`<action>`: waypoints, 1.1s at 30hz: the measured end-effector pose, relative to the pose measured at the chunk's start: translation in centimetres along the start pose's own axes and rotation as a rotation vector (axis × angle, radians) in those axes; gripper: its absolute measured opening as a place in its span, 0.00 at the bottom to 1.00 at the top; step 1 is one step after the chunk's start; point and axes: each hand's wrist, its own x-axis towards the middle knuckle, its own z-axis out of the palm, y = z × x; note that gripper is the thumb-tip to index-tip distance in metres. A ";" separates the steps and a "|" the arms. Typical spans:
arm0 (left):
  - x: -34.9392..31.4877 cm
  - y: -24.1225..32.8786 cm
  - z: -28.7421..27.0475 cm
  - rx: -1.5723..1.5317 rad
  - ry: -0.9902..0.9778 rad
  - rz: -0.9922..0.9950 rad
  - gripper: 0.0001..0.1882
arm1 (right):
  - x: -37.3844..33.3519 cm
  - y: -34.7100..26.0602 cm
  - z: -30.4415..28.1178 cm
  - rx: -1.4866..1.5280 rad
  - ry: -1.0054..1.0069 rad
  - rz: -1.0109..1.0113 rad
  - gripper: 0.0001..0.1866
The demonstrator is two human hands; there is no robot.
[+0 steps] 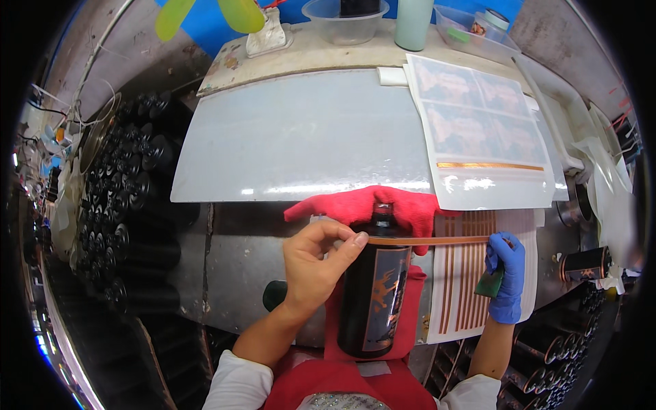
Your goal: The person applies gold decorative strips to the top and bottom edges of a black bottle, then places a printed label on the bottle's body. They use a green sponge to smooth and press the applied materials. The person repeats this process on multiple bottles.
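The left grip (320,258), bare, is grasping one end of a copper strip (444,240) between thumb and forefinger. The right grip (507,279), in a blue glove, is grasping the other end and also has a green sponge (488,283) under its fingers. The strip runs nearly straight between the two grips, crossing the upper part of a black bottle (359,294); whether it touches the glass there, I cannot tell. The bottle lies just right of the left grip, its neck pointing away from the person and its picture label (386,297) in view. A red cloth (328,207) is spread beyond the left grip, around the bottle's neck. Just left of the right grip is a sheet of strips (454,277). Beyond the right grip, on the worktop (294,137), lies a clear sheet (447,188) with faint pictures and one gold strip (488,166). Many dark bottles (147,253) crowd together, well left of the left grip
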 end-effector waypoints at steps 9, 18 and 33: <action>-0.6 -0.2 1.2 -0.650 0.161 -0.278 0.11 | 0.1 0.5 0.1 -0.005 -0.009 0.013 0.06; -0.7 -1.0 2.1 -0.546 0.155 -0.146 0.12 | 0.4 1.3 -0.2 -0.001 -0.040 0.028 0.07; -9.9 1.4 0.8 1.058 -0.514 0.729 0.32 | 1.3 1.3 0.3 -0.102 -0.030 -0.004 0.09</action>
